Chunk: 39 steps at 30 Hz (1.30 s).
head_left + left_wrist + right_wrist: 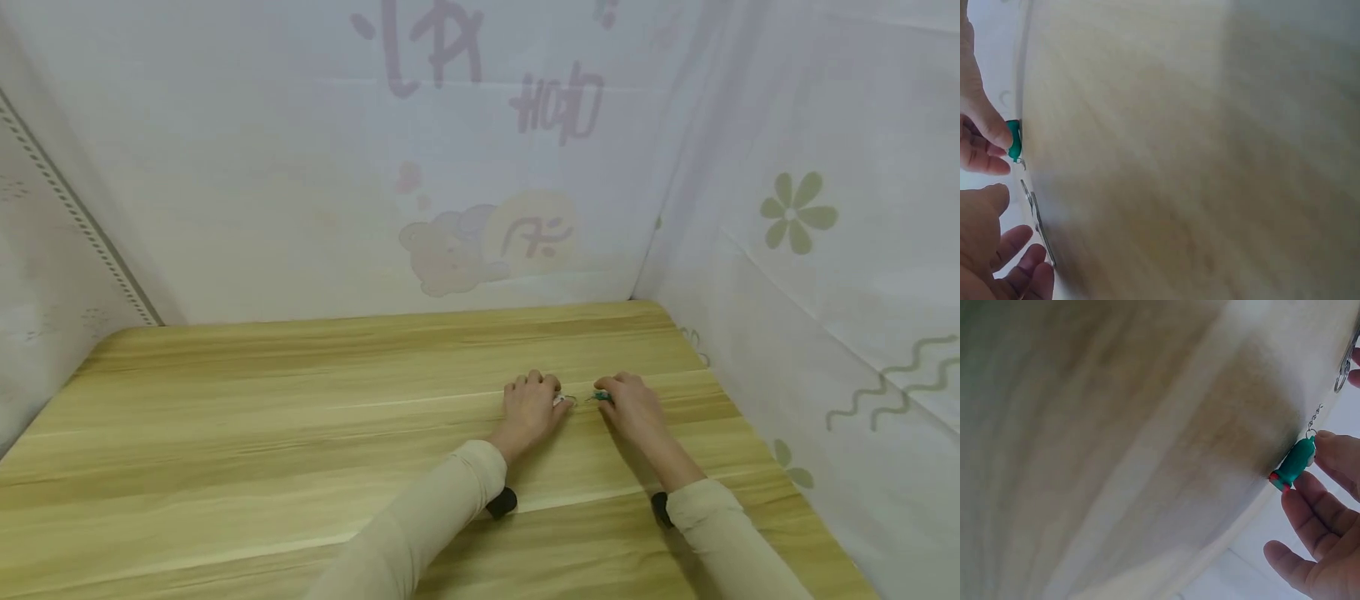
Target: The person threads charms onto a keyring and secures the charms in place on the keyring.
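Note:
My right hand (637, 410) is just above the table, pinching a small green figure charm (1296, 462) with red feet between thumb and fingers. A short silver chain (1315, 417) extends from the charm's top. To its left, my left hand (528, 411) holds a silver key ring (1027, 192) joined to a longer slim metal piece (1042, 231). The left thumb and fingers lie around these, and part of the metal is hidden in the head view. A small gap separates the ring from the chain's end.
A wood-grain table (262, 433) spreads beneath both hands. Pale printed cloth stands behind it, and more cloth (847, 292) runs along its right side. Dark wrist bands (502, 502) show below the sleeves.

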Motion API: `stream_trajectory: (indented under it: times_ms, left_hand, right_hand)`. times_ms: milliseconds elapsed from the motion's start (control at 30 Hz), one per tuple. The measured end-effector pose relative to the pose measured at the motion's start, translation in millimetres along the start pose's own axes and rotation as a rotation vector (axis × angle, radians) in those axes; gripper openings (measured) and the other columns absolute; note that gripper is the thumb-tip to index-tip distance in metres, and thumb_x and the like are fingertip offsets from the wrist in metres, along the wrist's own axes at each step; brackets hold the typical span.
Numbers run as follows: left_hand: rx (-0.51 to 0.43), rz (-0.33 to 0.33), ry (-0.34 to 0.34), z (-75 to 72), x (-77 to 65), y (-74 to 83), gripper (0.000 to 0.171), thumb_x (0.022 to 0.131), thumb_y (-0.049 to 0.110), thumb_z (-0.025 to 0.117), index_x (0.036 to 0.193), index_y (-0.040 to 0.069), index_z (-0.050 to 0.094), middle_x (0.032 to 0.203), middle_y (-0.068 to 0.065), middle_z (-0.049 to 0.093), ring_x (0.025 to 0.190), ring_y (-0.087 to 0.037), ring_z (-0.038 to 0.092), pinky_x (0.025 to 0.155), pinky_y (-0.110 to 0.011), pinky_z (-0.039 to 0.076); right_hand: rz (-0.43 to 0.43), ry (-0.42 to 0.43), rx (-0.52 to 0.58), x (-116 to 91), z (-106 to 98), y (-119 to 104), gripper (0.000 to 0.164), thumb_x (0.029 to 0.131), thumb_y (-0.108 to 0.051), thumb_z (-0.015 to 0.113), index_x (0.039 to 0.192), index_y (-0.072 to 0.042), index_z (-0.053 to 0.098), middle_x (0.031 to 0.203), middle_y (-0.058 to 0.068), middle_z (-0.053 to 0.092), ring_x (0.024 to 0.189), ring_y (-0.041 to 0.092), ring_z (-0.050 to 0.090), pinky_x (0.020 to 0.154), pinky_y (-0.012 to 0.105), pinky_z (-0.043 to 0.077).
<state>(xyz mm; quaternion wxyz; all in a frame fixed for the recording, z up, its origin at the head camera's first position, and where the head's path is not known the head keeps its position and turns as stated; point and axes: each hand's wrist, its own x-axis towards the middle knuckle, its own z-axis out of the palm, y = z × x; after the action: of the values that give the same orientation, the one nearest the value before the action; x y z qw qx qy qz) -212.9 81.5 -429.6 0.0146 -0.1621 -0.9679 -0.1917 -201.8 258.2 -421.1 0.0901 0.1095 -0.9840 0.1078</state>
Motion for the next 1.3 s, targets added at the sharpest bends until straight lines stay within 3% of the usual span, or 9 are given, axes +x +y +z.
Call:
stream_trajectory:
  times_ms: [333, 600, 800, 967, 1300]
  left_hand:
    - [0.013, -0.087, 0.037, 7.8, 4.2, 4.2, 0.03, 0.086, 0.049, 0.063, 0.1, 0.022, 0.064, 0.099, 0.001, 0.058, 0.088, -0.02, 0.052, 0.081, -0.038, 0.038]
    - [0.002, -0.094, 0.055, 9.9, 6.1, 3.9, 0.026, 0.084, 0.045, 0.067, 0.096, 0.022, 0.065, 0.098, 0.002, 0.058, 0.087, -0.019, 0.052, 0.084, -0.041, 0.038]
    - [-0.033, -0.073, 0.059, 9.3, 6.1, 3.6, 0.022, 0.084, 0.041, 0.069, 0.095, 0.023, 0.062, 0.095, 0.004, 0.061, 0.085, -0.018, 0.054, 0.085, -0.041, 0.038]
    - [-0.118, -0.041, 0.066, 10.0, 6.5, 2.0, 0.018, 0.084, 0.033, 0.071, 0.092, 0.022, 0.06, 0.083, 0.007, 0.064, 0.082, -0.017, 0.056, 0.084, -0.04, 0.036]
    - [-0.243, 0.007, 0.115, 11.4, 7.8, -0.4, 0.013, 0.081, 0.023, 0.075, 0.084, 0.019, 0.063, 0.073, 0.01, 0.066, 0.069, -0.007, 0.059, 0.085, -0.038, 0.036]
  right_hand:
    - [-0.012, 0.024, 0.001, 3.9, 4.9, -4.2, 0.021, 0.079, -0.002, 0.073, 0.099, -0.003, 0.066, 0.092, 0.015, 0.063, 0.085, 0.033, 0.059, 0.067, 0.045, 0.051]
    - [-0.021, 0.022, 0.007, 6.0, 7.1, -2.5, 0.016, 0.078, 0.0, 0.072, 0.092, -0.003, 0.066, 0.086, 0.012, 0.061, 0.08, 0.03, 0.059, 0.066, 0.042, 0.051]
    - [-0.017, 0.004, 0.003, 8.1, 6.9, -0.9, 0.012, 0.078, 0.001, 0.072, 0.087, -0.004, 0.065, 0.083, 0.011, 0.061, 0.079, 0.029, 0.058, 0.065, 0.041, 0.051]
    - [-0.019, 0.001, -0.005, 8.8, 6.3, 0.2, 0.01, 0.079, 0.0, 0.07, 0.085, -0.005, 0.065, 0.082, 0.01, 0.06, 0.077, 0.028, 0.057, 0.064, 0.04, 0.05]
    - [0.022, -0.037, 0.129, 6.7, 5.2, 5.3, 0.006, 0.086, -0.002, 0.061, 0.092, 0.0, 0.062, 0.087, 0.014, 0.063, 0.08, 0.03, 0.059, 0.068, 0.043, 0.05]
